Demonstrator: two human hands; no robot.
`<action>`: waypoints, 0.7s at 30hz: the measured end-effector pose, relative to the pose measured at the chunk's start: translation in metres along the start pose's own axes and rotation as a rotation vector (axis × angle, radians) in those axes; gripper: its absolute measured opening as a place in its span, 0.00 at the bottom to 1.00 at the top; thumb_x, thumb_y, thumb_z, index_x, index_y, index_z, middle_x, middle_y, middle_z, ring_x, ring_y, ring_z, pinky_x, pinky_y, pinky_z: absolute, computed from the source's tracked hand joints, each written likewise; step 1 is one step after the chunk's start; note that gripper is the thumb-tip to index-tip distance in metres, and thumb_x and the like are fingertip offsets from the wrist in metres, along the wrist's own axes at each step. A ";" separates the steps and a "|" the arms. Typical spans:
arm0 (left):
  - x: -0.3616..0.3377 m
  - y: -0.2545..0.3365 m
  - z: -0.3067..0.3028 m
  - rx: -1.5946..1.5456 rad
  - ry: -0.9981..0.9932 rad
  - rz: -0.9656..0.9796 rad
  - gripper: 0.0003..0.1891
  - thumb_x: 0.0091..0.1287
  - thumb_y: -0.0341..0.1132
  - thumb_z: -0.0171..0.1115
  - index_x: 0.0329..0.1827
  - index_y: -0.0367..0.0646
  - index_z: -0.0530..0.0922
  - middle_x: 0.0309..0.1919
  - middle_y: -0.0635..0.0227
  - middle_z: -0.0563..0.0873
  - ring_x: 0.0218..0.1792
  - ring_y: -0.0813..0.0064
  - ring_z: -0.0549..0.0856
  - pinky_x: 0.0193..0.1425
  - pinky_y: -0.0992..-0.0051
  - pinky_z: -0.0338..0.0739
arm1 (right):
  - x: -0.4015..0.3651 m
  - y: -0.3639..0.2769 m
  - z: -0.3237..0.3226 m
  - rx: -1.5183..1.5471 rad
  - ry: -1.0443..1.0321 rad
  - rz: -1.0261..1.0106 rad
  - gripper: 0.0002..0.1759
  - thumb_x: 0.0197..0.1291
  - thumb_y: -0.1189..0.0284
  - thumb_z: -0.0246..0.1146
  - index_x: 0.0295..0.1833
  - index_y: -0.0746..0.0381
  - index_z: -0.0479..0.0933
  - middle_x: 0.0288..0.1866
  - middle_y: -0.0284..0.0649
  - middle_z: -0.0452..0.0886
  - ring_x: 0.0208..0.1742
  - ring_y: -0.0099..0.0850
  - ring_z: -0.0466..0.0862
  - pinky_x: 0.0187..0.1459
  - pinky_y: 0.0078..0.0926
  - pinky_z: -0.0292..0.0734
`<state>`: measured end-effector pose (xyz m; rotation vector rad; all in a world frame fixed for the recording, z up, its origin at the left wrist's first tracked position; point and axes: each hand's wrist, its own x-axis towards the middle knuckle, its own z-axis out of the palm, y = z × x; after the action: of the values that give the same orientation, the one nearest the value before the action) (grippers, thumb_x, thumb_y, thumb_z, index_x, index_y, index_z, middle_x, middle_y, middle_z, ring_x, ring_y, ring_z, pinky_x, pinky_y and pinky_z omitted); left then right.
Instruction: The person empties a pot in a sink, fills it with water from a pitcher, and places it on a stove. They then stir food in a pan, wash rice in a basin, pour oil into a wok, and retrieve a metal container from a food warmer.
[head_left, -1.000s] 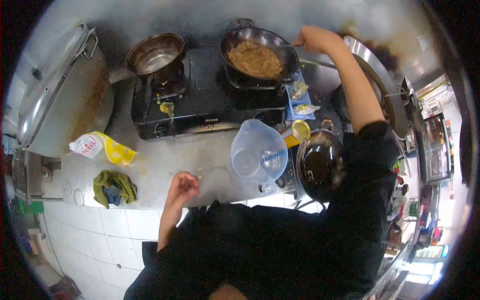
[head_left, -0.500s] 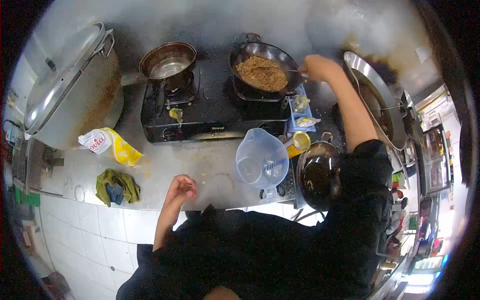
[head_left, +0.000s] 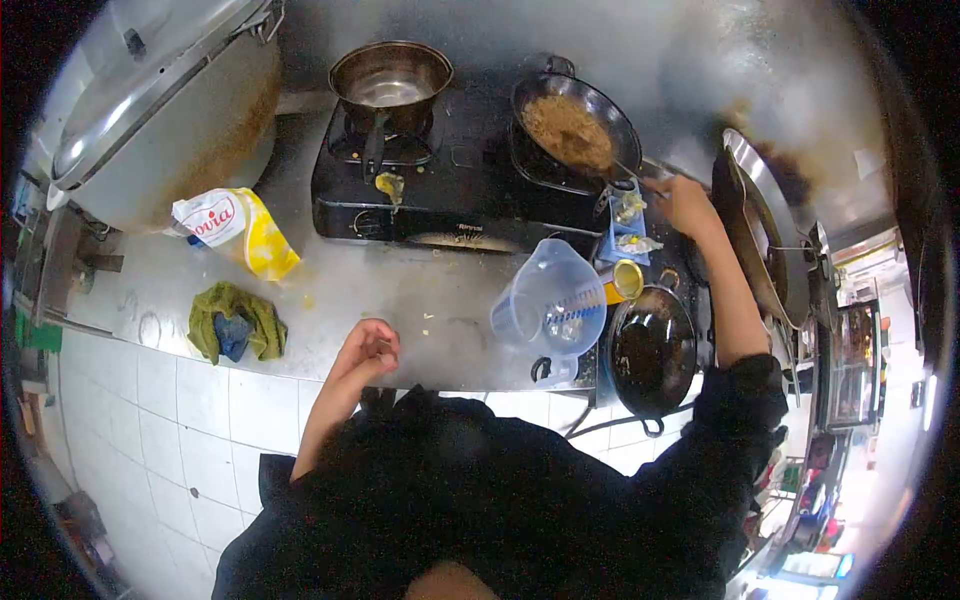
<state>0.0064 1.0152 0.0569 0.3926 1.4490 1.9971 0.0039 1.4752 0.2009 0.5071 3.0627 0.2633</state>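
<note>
My right hand (head_left: 687, 207) is closed round the handle of a utensil, whose far end reaches into brown food (head_left: 568, 130) in a black wok (head_left: 625, 125). The wok sits on the right burner of a black gas stove (head_left: 455, 215). Near the counter's front edge, my left hand (head_left: 367, 352) hangs with curled fingers and touches nothing visible; whether its fingertips meet is unclear. A clear measuring jug (head_left: 548, 300) stands between my hands, with a yellow can (head_left: 626, 281) beside it.
On the left burner stands a small pan (head_left: 392, 85). A large lidded pot (head_left: 200, 130), a yellow and white packet (head_left: 240, 228) and a green cloth (head_left: 237, 322) are at left. A second wok (head_left: 652, 350) and a blue tray (head_left: 612, 243) lie at right.
My right hand has come down and nearer to me, with the utensil now slanting from the wok's right rim. The whole view has shifted, moving the stove right and up.
</note>
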 end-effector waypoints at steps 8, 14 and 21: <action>-0.009 0.007 -0.013 -0.078 -0.049 -0.010 0.14 0.57 0.29 0.53 0.46 0.44 0.65 0.37 0.71 0.71 0.41 0.80 0.70 0.48 0.80 0.64 | 0.024 -0.018 -0.035 0.161 -0.144 0.195 0.21 0.48 0.73 0.61 0.52 0.52 0.77 0.23 0.49 0.78 0.20 0.29 0.75 0.27 0.31 0.71; -0.010 0.014 -0.014 -0.068 -0.096 0.012 0.14 0.57 0.27 0.53 0.46 0.44 0.65 0.37 0.71 0.71 0.41 0.80 0.70 0.48 0.80 0.64 | 0.050 -0.042 -0.027 -0.068 -0.134 0.107 0.19 0.47 0.74 0.60 0.48 0.53 0.78 0.32 0.53 0.79 0.31 0.41 0.80 0.35 0.37 0.73; -0.013 0.010 -0.025 -0.106 -0.043 0.013 0.14 0.57 0.26 0.53 0.47 0.44 0.66 0.37 0.72 0.71 0.40 0.81 0.69 0.47 0.81 0.63 | 0.055 -0.032 -0.060 -0.055 -0.007 0.037 0.21 0.46 0.74 0.57 0.49 0.48 0.77 0.38 0.54 0.78 0.41 0.48 0.79 0.44 0.39 0.74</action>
<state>-0.0013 0.9863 0.0589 0.3970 1.3117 2.0532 -0.0619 1.4538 0.2551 0.5603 3.0325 0.3456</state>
